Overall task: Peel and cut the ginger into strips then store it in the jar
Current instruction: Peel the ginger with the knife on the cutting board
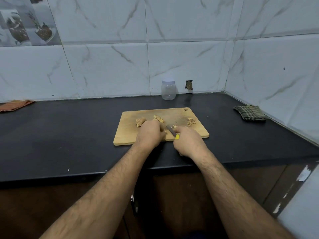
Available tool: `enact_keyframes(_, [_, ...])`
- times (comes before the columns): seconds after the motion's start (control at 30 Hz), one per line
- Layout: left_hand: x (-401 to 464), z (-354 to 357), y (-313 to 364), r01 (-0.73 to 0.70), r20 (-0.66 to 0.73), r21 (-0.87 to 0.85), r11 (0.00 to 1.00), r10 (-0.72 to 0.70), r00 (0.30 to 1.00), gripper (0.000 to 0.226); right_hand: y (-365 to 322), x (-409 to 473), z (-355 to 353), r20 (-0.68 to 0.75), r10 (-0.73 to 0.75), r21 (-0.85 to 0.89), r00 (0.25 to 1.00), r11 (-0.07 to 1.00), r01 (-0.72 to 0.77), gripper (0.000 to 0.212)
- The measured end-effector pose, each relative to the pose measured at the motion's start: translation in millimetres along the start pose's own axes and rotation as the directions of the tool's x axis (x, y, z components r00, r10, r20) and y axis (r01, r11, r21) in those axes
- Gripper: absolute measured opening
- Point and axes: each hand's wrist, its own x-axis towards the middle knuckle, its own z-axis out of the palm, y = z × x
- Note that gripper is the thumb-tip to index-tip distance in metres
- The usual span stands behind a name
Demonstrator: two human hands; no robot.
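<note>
Gripping the knife [171,131] in your right hand [188,144], you cut at frame centre. Your left hand [150,135] curls over ginger [158,119] on the cutting board [127,135]. Jar [168,90] stands capped behind.

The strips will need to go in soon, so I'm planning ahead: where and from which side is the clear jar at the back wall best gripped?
Grip the jar around its clear body, below the white lid, coming from the front over the cutting board. It stands upright close to the wall, so the back is probably blocked; both sides look open.
</note>
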Motion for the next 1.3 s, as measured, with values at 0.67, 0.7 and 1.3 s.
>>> enact_keyframes(0.67, [18, -8, -5, 0.175, 0.186, -0.13, 0.976, -0.149, 0.971, 0.027, -12, -9, 0, 0.012, 0.001, -0.062, 1.0, 0.998, 0.0, 0.052])
enact_keyframes(0.7, [18, -9, -5, 0.184, 0.193, -0.135, 0.974, -0.157, 0.969, 0.028, -12, -9, 0, 0.014, 0.002, -0.066, 1.0, 0.998, -0.001, 0.053])
enact_keyframes(1.3, [21, -9, -6, 0.231, 0.206, -0.196, 0.953, -0.19, 0.96, 0.03, -14, -12, 1, 0.022, 0.002, -0.099, 1.0, 0.995, 0.0, 0.063])
